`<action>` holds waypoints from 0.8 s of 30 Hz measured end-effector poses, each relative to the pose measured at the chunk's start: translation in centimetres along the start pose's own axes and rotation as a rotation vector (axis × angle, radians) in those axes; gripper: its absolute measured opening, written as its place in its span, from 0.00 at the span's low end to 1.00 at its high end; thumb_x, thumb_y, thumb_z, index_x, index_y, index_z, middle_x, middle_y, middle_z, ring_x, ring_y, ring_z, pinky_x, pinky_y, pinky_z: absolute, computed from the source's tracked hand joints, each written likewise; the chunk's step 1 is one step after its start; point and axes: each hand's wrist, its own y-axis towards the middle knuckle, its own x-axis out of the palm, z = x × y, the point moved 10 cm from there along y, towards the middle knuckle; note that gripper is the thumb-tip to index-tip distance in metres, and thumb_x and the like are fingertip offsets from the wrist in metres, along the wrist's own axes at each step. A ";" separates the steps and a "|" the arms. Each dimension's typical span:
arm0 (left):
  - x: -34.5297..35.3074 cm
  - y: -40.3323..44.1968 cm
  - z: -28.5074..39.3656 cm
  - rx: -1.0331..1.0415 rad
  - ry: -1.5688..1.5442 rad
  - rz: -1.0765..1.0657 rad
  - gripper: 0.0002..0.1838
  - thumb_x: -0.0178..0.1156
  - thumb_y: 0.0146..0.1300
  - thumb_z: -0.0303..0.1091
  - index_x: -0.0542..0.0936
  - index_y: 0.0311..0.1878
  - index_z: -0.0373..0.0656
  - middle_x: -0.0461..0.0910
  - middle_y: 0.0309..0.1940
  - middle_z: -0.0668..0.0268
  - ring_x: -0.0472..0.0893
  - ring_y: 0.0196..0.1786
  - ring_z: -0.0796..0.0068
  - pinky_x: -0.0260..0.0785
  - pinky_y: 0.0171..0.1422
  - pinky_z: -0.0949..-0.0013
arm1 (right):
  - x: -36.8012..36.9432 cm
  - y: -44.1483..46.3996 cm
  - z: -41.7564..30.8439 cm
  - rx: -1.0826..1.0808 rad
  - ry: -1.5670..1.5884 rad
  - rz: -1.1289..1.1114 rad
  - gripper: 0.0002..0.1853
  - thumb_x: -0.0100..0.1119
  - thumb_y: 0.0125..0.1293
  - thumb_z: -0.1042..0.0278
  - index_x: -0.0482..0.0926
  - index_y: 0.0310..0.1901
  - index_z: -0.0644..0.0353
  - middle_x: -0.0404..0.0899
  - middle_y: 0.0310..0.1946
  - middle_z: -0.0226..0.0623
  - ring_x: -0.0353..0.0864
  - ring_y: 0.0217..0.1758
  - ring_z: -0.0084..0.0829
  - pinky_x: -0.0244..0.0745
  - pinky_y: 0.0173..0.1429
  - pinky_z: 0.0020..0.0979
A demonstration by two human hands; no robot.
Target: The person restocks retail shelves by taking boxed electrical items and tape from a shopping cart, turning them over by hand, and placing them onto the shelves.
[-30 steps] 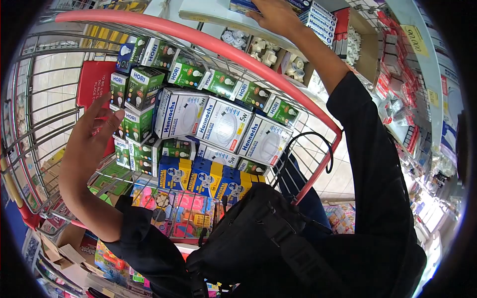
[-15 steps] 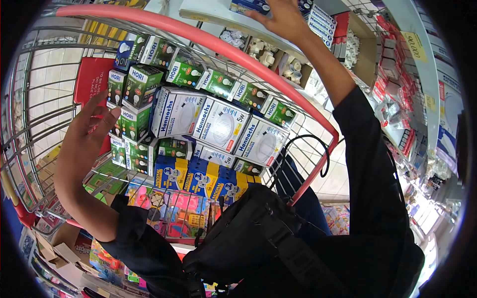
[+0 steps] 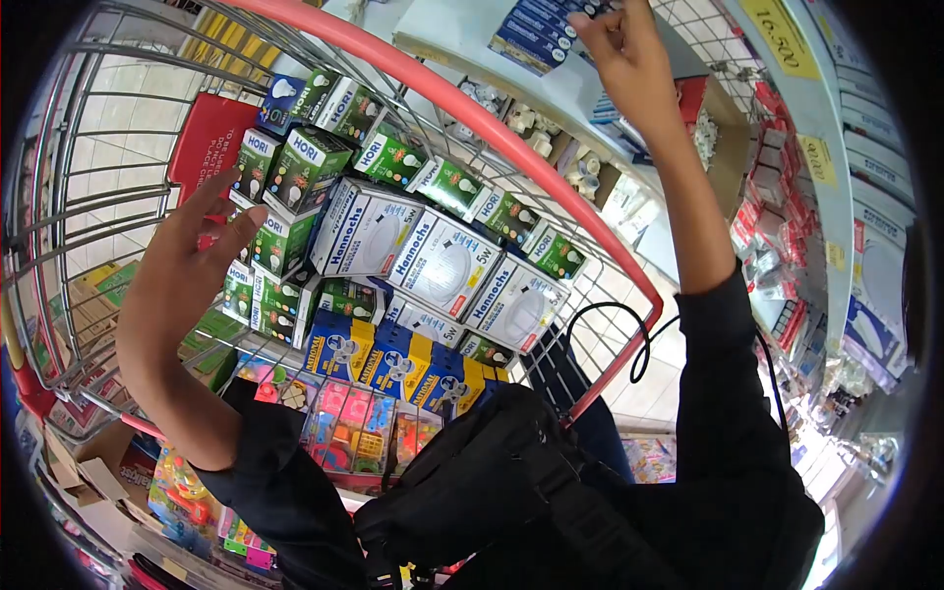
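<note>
My left hand point(image 3: 187, 265) is open, thumb and fingers apart, over the left part of the cart beside green HORI bulb boxes point(image 3: 305, 167). White Hannochs 5W boxes point(image 3: 442, 265) lie in the middle of the cart, with blue and yellow National boxes point(image 3: 393, 364) below them. At the top, my right hand point(image 3: 624, 49) is over the shelf, its fingers bent, next to dark blue boxes point(image 3: 531, 37). Whether its fingertips touch or hold anything is hard to make out.
The cart's red handle point(image 3: 433, 84) curves between me and the shelf point(image 3: 457, 49). An open cardboard box point(image 3: 723, 147) of white parts stands on the right. Price labels point(image 3: 782, 37) line the right-hand shelf edge. A black bag point(image 3: 462, 472) hangs at my front.
My right hand has moved right across the shelf, and its fingers are more bent. More of the dark blue boxes shows. The view has shifted; my left hand stays open beside the HORI boxes.
</note>
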 end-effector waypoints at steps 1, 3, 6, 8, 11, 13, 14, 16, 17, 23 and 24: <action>-0.1 0.0 0.0 0.008 0.009 0.009 0.33 0.63 0.71 0.53 0.73 0.70 0.42 0.81 0.52 0.50 0.81 0.56 0.60 0.72 0.61 0.60 | 0.2 1.6 1.1 0.124 0.014 -0.025 0.24 0.60 0.73 0.54 0.74 0.61 0.64 0.77 0.59 0.42 0.76 0.58 0.33 0.71 0.61 0.36; -0.3 0.1 0.1 0.077 -0.012 0.045 0.31 0.62 0.71 0.52 0.74 0.69 0.42 0.82 0.50 0.49 0.81 0.54 0.59 0.72 0.60 0.60 | 0.2 4.7 3.0 0.204 -0.138 0.041 0.23 0.59 0.74 0.50 0.80 0.51 0.66 0.83 0.44 0.39 0.79 0.42 0.27 0.75 0.44 0.29; -1.6 -0.3 -0.8 0.121 -0.061 0.128 0.29 0.61 0.71 0.51 0.77 0.66 0.40 0.84 0.44 0.49 0.83 0.50 0.57 0.72 0.59 0.61 | 3.5 4.0 -6.1 0.035 0.146 -0.173 0.19 0.55 0.78 0.53 0.81 0.41 0.65 0.78 0.30 0.32 0.74 0.32 0.23 0.68 0.39 0.24; -3.2 -0.6 -0.9 0.150 -0.038 0.203 0.28 0.61 0.72 0.50 0.78 0.65 0.38 0.85 0.44 0.49 0.84 0.50 0.56 0.72 0.58 0.61 | 5.4 1.0 -13.7 -0.080 0.194 -0.208 0.16 0.54 0.78 0.58 0.80 0.38 0.64 0.74 0.25 0.29 0.70 0.28 0.21 0.66 0.38 0.24; -4.5 -0.4 -2.1 0.155 -0.143 0.194 0.23 0.58 0.75 0.47 0.79 0.59 0.36 0.81 0.39 0.60 0.78 0.42 0.75 0.71 0.50 0.70 | 9.1 -2.1 -21.0 -0.341 0.099 -0.178 0.08 0.60 0.74 0.68 0.80 0.46 0.63 0.74 0.33 0.33 0.71 0.33 0.25 0.68 0.42 0.26; -5.7 -0.5 -3.0 0.109 -0.151 0.203 0.23 0.59 0.75 0.48 0.79 0.56 0.35 0.79 0.36 0.62 0.75 0.39 0.76 0.69 0.47 0.71 | 11.4 -2.0 -22.9 -0.535 -0.065 -0.112 0.12 0.62 0.70 0.72 0.78 0.54 0.61 0.74 0.40 0.37 0.73 0.38 0.28 0.69 0.44 0.28; -6.0 -0.6 -3.4 0.087 -0.158 0.203 0.23 0.59 0.75 0.49 0.79 0.55 0.34 0.78 0.35 0.63 0.73 0.37 0.77 0.68 0.45 0.71 | 12.3 -2.0 -23.6 -0.568 -0.137 -0.100 0.16 0.63 0.68 0.74 0.77 0.57 0.60 0.74 0.43 0.39 0.73 0.41 0.29 0.70 0.45 0.29; -7.0 -1.4 -3.8 -0.042 -0.048 0.299 0.24 0.59 0.73 0.50 0.82 0.53 0.34 0.83 0.37 0.60 0.78 0.38 0.72 0.71 0.47 0.69 | 13.2 -1.3 -23.1 -0.422 -0.185 -0.121 0.20 0.63 0.68 0.75 0.75 0.61 0.60 0.73 0.46 0.39 0.73 0.43 0.30 0.70 0.47 0.29; -7.4 -1.8 -2.9 -0.123 -0.039 0.271 0.25 0.59 0.72 0.50 0.83 0.53 0.34 0.84 0.38 0.57 0.81 0.39 0.68 0.73 0.48 0.66 | 13.9 -1.2 -22.4 -0.368 -0.176 -0.110 0.21 0.63 0.68 0.75 0.74 0.62 0.60 0.72 0.45 0.38 0.73 0.43 0.29 0.70 0.47 0.29; -6.9 -3.1 -3.6 -0.340 -0.036 0.090 0.28 0.53 0.72 0.53 0.84 0.56 0.35 0.87 0.45 0.50 0.86 0.47 0.57 0.75 0.55 0.60 | 15.1 0.2 -19.4 -0.080 -0.045 -0.387 0.19 0.60 0.71 0.74 0.76 0.62 0.60 0.73 0.41 0.29 0.70 0.38 0.21 0.69 0.45 0.25; -6.7 -3.2 -4.2 -0.413 -0.044 0.028 0.29 0.51 0.73 0.54 0.84 0.56 0.36 0.87 0.46 0.50 0.86 0.48 0.56 0.75 0.56 0.60 | 15.2 0.0 -18.4 -0.012 0.017 -0.406 0.19 0.60 0.71 0.73 0.76 0.62 0.60 0.74 0.42 0.29 0.70 0.38 0.21 0.69 0.45 0.25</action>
